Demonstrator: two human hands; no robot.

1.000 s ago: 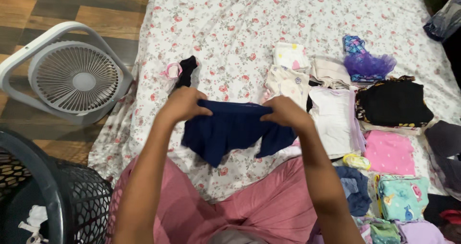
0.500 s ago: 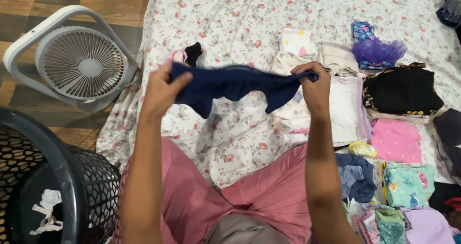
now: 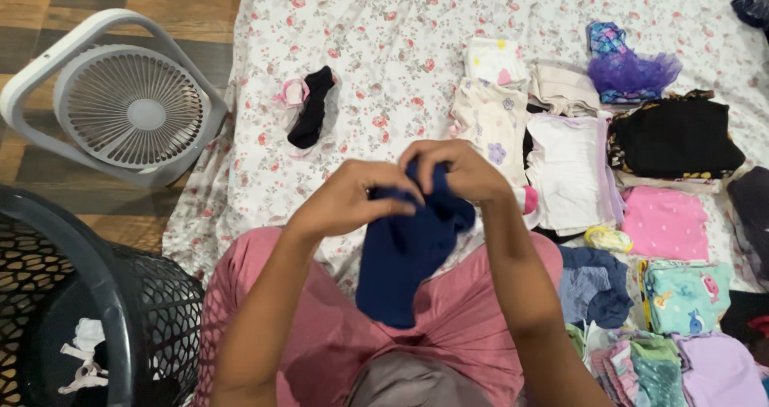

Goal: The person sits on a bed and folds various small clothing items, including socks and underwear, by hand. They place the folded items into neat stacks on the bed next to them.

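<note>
A dark navy blue garment (image 3: pixel 404 255) hangs folded in half over my lap in pink trousers. My left hand (image 3: pixel 346 199) and my right hand (image 3: pixel 452 171) meet at its top edge, both pinching the fabric together. They hover above the near edge of the floral bedsheet (image 3: pixel 384 62). A black sock (image 3: pixel 311 106) with a small pink item beside it lies on the sheet, beyond my left hand.
Folded clothes lie in stacks to the right: a cream top (image 3: pixel 490 122), white shirt (image 3: pixel 567 171), black garment (image 3: pixel 673 139), pink shirt (image 3: pixel 665 223), purple tutu (image 3: pixel 629 70). A white fan (image 3: pixel 128 106) stands on the wooden floor at left. A black mesh laundry basket (image 3: pixel 152 311) sits lower left.
My hands held the navy garment stretched wide, then came together, folding it in half so it now hangs down lengthwise over my lap.
</note>
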